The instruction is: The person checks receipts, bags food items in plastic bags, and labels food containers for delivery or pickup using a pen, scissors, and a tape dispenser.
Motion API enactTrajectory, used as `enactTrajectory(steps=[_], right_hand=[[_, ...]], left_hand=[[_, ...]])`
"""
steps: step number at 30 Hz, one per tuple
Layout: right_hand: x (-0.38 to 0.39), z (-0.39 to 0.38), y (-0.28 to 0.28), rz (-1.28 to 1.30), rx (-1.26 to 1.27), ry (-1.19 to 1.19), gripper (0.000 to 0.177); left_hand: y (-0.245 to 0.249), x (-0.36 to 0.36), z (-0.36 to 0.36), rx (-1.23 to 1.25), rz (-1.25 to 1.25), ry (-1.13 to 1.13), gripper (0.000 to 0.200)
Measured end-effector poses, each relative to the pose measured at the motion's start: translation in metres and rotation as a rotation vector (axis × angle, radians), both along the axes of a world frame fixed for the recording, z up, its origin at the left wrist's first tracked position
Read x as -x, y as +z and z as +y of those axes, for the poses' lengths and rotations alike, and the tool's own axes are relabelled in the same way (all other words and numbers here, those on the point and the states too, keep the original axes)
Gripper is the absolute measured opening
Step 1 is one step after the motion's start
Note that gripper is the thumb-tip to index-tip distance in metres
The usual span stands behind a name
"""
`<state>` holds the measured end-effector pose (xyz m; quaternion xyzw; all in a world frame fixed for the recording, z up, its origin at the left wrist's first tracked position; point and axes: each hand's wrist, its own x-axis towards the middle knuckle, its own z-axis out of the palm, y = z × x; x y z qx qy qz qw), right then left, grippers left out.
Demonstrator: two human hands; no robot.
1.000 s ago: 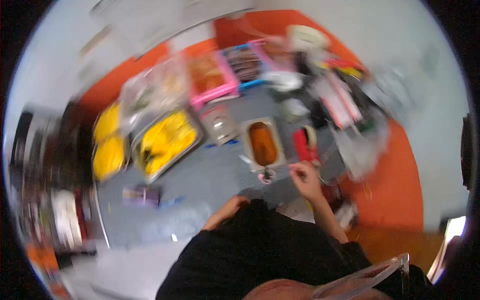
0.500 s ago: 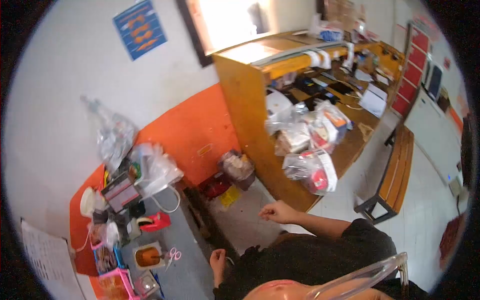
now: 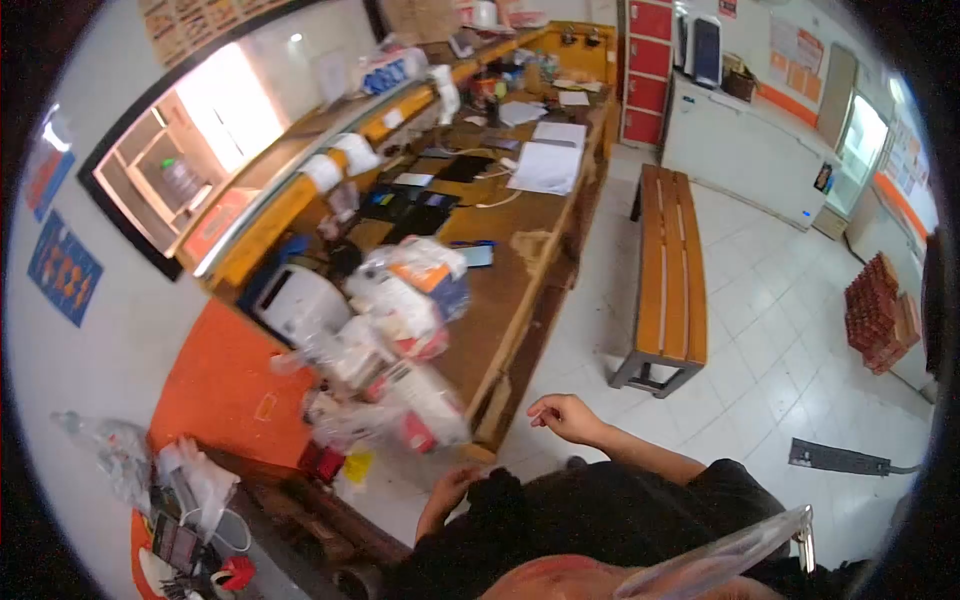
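Crowding the wooden counter (image 3: 520, 262), plastic bags (image 3: 400, 310); orange bench (image 3: 668, 270) on tiled floor (image 3: 790, 340).

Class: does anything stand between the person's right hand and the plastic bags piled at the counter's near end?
No loose thing shows. The right hand is raised over bare floor; only the wooden counter's corner lies between it and the plastic bags.

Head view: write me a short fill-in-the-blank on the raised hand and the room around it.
The right hand, fingers curled, hangs over the tiled ___.
The bench has slats of ___.
The stacked crates by the wall are coloured ___.
Missing: floor; wood; red.
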<state>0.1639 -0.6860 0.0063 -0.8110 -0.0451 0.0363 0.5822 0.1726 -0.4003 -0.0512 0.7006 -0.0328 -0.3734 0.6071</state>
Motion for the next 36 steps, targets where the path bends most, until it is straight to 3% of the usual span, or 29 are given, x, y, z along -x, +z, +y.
enactTrajectory(steps=[5,10,12,13,15,17,19,21,23,29,31,32,33,34,36], right_hand=[[-0.015,-0.122,-0.012,0.177,-0.191,-0.146,0.010],[-0.074,-0.196,-0.026,0.174,-0.273,-0.192,0.013],[-0.109,-0.219,-0.029,0.134,-0.262,-0.189,0.015],[-0.126,-0.232,-0.026,0.136,-0.263,-0.195,0.015],[-0.162,-0.255,-0.019,0.102,-0.072,-0.201,0.014],[-0.195,-0.281,-0.034,0.086,-0.038,-0.191,0.014],[-0.233,-0.307,-0.032,0.080,0.004,-0.178,0.015],[-0.272,-0.333,-0.026,0.108,0.182,-0.168,0.017],[-0.317,-0.357,-0.016,0.097,0.183,-0.158,0.018],[-0.494,-0.417,0.007,-0.098,0.401,-0.169,0.023],[-0.578,-0.439,-0.013,-0.391,0.478,-0.130,0.022],[-0.624,-0.448,-0.022,-0.449,0.510,-0.112,0.022],[-0.667,-0.456,-0.031,-0.510,0.539,-0.090,0.023],[-0.707,-0.461,-0.039,-0.512,0.526,-0.051,0.023],[-0.781,-0.470,-0.049,-0.154,0.988,0.013,0.029]], left_hand=[[0.005,-0.058,-0.170,0.052,-0.137,-0.205,0.031],[0.013,-0.118,-0.250,0.125,-0.234,-0.526,0.032],[0.018,-0.150,-0.275,-0.145,-0.166,-0.539,0.029],[0.007,-0.167,-0.287,-0.145,-0.164,-0.545,0.029],[-0.015,-0.207,-0.311,-0.046,-0.133,-0.410,0.030],[-0.021,-0.247,-0.339,0.020,-0.059,-0.374,0.028],[-0.013,-0.291,-0.370,0.093,0.023,-0.334,0.027],[-0.004,-0.337,-0.404,0.161,-0.059,-0.298,0.025],[0.016,-0.380,-0.433,0.173,-0.094,-0.249,0.023],[0.015,-0.494,-0.490,0.072,-0.482,-0.044,0.017],[0.018,-0.532,-0.507,-0.131,-0.698,-0.001,0.016],[0.024,-0.553,-0.517,-0.145,-0.683,0.028,0.016],[0.031,-0.576,-0.527,-0.202,-0.875,0.074,0.017],[0.034,-0.601,-0.538,-0.269,-1.069,0.119,0.018],[0.033,-0.651,-0.561,-0.371,-1.098,0.186,0.020]])
